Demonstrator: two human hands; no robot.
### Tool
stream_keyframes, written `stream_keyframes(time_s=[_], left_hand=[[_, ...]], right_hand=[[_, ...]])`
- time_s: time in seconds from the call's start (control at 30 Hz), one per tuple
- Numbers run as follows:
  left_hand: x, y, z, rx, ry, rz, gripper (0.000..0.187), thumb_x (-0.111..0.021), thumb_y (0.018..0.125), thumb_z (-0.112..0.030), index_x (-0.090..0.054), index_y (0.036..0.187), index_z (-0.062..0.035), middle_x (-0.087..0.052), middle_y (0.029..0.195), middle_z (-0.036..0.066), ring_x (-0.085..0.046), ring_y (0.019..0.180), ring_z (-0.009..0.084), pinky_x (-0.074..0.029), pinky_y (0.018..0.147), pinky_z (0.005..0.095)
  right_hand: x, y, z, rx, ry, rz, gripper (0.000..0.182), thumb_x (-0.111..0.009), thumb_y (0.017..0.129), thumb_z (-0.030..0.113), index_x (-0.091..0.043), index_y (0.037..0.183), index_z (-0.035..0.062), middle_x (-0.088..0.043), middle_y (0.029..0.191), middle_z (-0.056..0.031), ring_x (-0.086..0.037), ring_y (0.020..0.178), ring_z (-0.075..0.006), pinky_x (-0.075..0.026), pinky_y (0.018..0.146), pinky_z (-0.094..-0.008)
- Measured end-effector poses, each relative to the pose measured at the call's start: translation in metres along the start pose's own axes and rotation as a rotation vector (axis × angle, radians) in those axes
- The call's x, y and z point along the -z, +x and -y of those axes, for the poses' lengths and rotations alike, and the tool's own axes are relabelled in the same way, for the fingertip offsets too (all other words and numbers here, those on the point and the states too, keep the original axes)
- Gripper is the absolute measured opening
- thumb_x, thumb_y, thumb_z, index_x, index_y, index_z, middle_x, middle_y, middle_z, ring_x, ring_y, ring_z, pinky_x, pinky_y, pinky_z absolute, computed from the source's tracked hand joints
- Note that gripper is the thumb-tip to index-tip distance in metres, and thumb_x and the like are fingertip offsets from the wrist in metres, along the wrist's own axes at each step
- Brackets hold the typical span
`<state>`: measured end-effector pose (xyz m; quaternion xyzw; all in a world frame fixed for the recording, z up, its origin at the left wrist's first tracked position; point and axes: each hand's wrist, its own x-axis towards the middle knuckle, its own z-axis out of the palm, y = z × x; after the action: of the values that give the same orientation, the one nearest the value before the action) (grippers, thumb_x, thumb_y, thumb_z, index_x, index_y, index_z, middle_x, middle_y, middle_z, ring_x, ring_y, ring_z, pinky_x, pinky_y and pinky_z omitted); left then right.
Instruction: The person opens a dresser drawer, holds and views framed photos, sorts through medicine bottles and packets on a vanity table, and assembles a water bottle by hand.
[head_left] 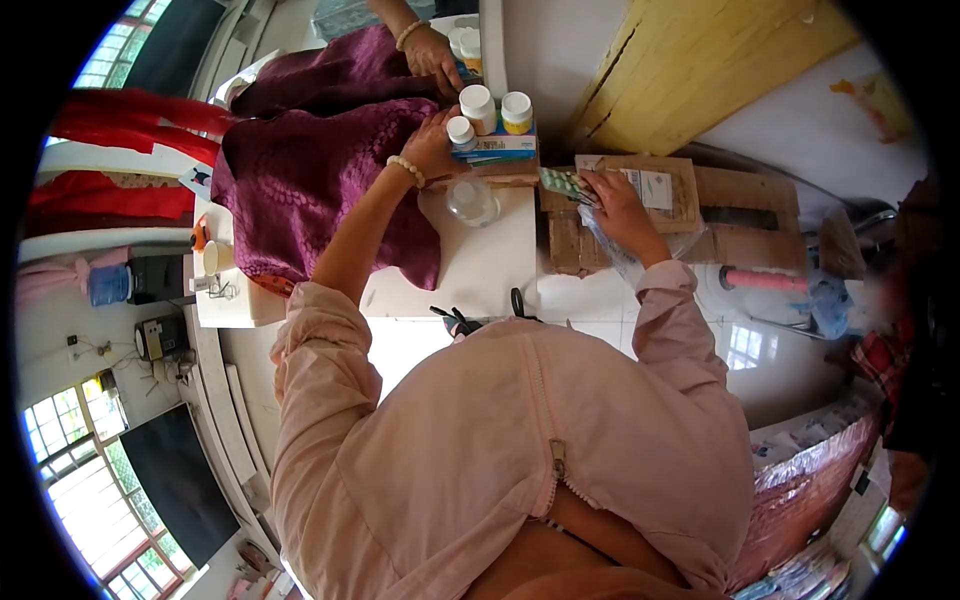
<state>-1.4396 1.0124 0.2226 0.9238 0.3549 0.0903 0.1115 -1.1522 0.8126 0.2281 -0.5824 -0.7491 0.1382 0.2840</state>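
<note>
My left hand [432, 150], with a beaded bracelet at the wrist, rests at the edge of the purple cloth [320, 190]. Its fingers look extended against the side of a stack of medicine boxes [500, 148], close to a small white-capped bottle [460, 131]. Two larger white-capped bottles [478, 108] [517, 113] stand on the same stack. Below it is a clear round container [472, 202]. My right hand [622, 212] grips a green blister pack [566, 185] above the cardboard boxes [690, 205]; a clear plastic bag [622, 260] hangs beneath that hand.
A mirror at the top reflects a hand [430, 55] and bottles. The white table [490, 260] carries a cup [216, 258] at its left end. Yellow wood [690, 70] leans at the upper right. A pink roll [765, 280] lies right of the boxes.
</note>
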Motion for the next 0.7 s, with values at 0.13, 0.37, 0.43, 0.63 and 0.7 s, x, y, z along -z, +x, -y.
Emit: stream_keyframes(time_s=[0.13,0.37,0.43,0.63,0.7], left_hand=[[0.001,0.000,-0.004,0.019,-0.071,-0.043,0.082,-0.080,0.054,-0.025,-0.042,0.125,-0.0056,-0.040,0.130,0.017,-0.037,0.121,0.0330,-0.030,0.103,0.0382],[-0.002,0.003,-0.002,0.016,-0.031,-0.047,0.081,-0.079,0.056,-0.022,-0.041,0.126,-0.0063,-0.037,0.132,0.017,-0.034,0.123,0.0334,-0.030,0.103,0.0402],[-0.005,0.005,0.006,-0.022,-0.085,-0.074,0.079,-0.079,0.058,-0.021,-0.041,0.126,-0.0063,-0.039,0.131,0.017,-0.036,0.122,0.0336,-0.030,0.103,0.0400],[-0.005,0.009,0.020,-0.058,-0.143,-0.081,0.079,-0.077,0.061,-0.026,-0.038,0.127,-0.0078,-0.043,0.127,0.017,-0.041,0.117,0.0352,-0.034,0.100,0.0398],[-0.004,0.009,0.019,-0.040,-0.146,-0.064,0.082,-0.078,0.060,-0.026,-0.037,0.128,-0.0080,-0.043,0.128,0.017,-0.041,0.118,0.0353,-0.034,0.099,0.0396]], right_hand=[[-0.013,0.028,0.006,0.192,-0.066,-0.058,0.048,-0.058,0.068,0.000,-0.051,0.115,0.0042,-0.053,0.101,-0.0139,-0.050,0.096,-0.0306,-0.041,0.084,-0.0386],[-0.022,0.076,0.000,0.357,-0.215,-0.038,0.046,-0.060,0.068,0.004,-0.053,0.114,0.0048,-0.054,0.100,-0.0106,-0.050,0.094,-0.0282,-0.042,0.082,-0.0374],[-0.019,0.085,0.002,0.373,-0.250,0.034,0.044,-0.059,0.069,0.005,-0.054,0.113,0.0052,-0.055,0.100,-0.0093,-0.051,0.093,-0.0276,-0.043,0.082,-0.0376],[-0.017,0.079,0.012,0.380,-0.228,0.058,0.040,-0.059,0.070,0.005,-0.056,0.111,0.0050,-0.056,0.098,-0.0089,-0.051,0.091,-0.0275,-0.042,0.081,-0.0379],[-0.019,0.072,0.014,0.376,-0.212,0.049,0.040,-0.059,0.071,0.005,-0.056,0.111,0.0046,-0.056,0.098,-0.0092,-0.051,0.091,-0.0276,-0.042,0.081,-0.0381]])
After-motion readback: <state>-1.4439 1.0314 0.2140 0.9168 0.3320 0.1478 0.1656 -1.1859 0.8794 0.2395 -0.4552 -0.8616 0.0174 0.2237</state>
